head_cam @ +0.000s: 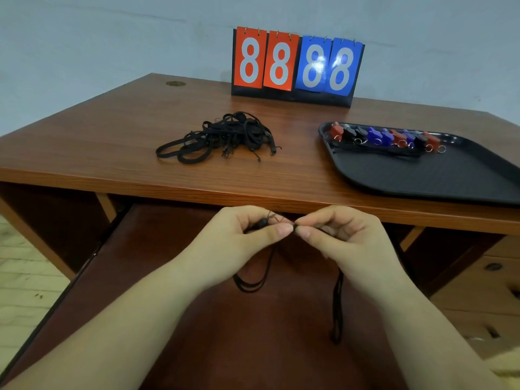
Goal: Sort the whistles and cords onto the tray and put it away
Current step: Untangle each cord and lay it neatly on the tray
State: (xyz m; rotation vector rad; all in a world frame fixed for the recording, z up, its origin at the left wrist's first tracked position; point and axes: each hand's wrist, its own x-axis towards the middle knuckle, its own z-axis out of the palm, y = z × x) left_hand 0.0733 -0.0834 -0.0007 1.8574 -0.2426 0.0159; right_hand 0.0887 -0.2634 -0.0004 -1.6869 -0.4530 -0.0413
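Note:
In front of the desk's near edge, my left hand point(247, 235) and my right hand point(340, 235) pinch the clip end of one black cord point(336, 313), fingertips almost touching. Its loops hang down below both hands. A tangled pile of black cords point(225, 136) lies on the middle of the desk. At the right, a black tray point(439, 175) holds a row of red, black and blue whistles point(385, 136) along its far edge, with a black cord laid just in front of them.
A flip scoreboard point(298, 66) showing 8888 stands at the back of the wooden desk point(112, 130), against the wall. A pull-out shelf point(197, 319) extends below my arms. Drawers point(484, 291) are at the lower right.

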